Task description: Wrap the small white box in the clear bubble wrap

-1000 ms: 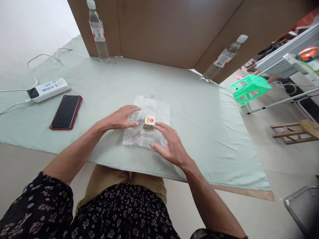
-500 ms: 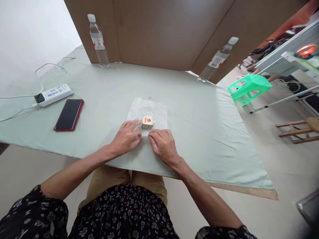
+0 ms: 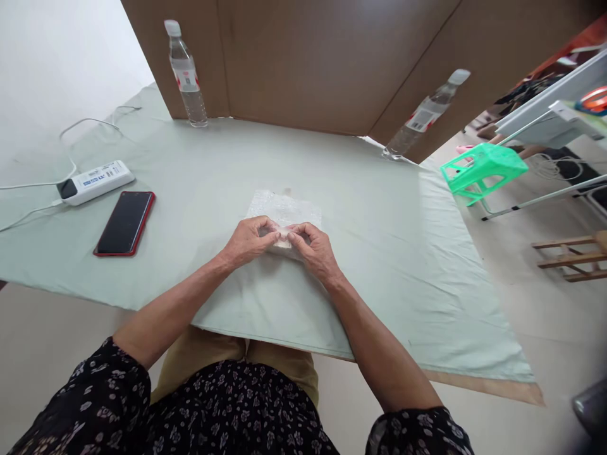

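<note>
A sheet of bubble wrap (image 3: 283,207) lies on the green tablecloth, its near edge folded up over a small cream box (image 3: 283,242). Through the clear film the box shows only faintly, between my fingers. My left hand (image 3: 253,240) is closed on the bubble wrap at the box's left side, thumb and fingers pinching. On the right side my right hand (image 3: 310,246) grips the folded bubble wrap the same way. Both sets of fingertips nearly meet over the box. The far part of the sheet lies flat.
A phone in a red case (image 3: 125,224) and a white power strip (image 3: 97,182) with cables lie to the left. Two water bottles, one left (image 3: 188,82) and one right (image 3: 422,120), stand before a cardboard panel (image 3: 303,63). A green stool (image 3: 488,169) stands off the table's right side.
The near edge of the bubble wrap has been lifted and folded over the box. My left hand has closed on the wrap, and both hands have moved forward around the box.
</note>
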A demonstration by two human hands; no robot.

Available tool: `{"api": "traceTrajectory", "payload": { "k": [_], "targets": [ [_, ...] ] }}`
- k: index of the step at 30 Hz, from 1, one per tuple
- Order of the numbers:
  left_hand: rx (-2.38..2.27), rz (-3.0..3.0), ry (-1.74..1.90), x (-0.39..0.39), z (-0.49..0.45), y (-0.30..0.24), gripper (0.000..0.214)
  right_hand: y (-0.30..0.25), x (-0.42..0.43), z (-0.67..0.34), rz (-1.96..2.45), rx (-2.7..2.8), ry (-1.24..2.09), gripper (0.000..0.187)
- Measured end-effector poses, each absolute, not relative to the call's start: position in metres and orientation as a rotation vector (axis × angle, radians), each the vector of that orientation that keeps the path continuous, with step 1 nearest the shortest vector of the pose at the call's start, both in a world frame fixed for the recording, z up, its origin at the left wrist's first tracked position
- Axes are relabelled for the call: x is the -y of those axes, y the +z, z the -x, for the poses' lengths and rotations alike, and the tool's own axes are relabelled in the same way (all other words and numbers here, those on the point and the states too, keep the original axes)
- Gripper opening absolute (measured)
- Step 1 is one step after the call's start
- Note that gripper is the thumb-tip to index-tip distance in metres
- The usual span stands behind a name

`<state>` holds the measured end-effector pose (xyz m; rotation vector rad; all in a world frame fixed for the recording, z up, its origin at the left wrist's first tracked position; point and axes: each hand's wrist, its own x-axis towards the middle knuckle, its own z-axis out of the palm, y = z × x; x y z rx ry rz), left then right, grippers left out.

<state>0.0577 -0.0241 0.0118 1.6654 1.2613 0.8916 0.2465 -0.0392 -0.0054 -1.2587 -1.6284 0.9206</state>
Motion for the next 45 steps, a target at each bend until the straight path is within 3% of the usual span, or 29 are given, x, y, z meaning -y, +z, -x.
{"api": "traceTrajectory", "payload": {
  "k": [24, 31, 36, 45],
  "targets": [
    [-1.186, -1.718, 0.844, 0.026, -0.053, 0.01, 0.018, -0.012, 0.053, -0.242, 1.4, 1.753, 0.571, 0.013],
    [-1.131, -1.653, 0.835, 0.026, -0.054, 0.009, 0.01, 0.008, 0.062, -0.249, 1.335, 1.88, -0.02, 0.016],
    [-1.131, -1.645, 0.814, 0.023, -0.053, 0.011, 0.014, 0.005, 0.068, -0.24, 1.148, 2.261, 0.021, 0.02],
    [-1.286, -1.659, 0.761, 0.022, -0.015, 0.025, 0.036, 0.0, 0.07, -0.236, 1.185, 2.393, -0.12, 0.021]
  ]
}}
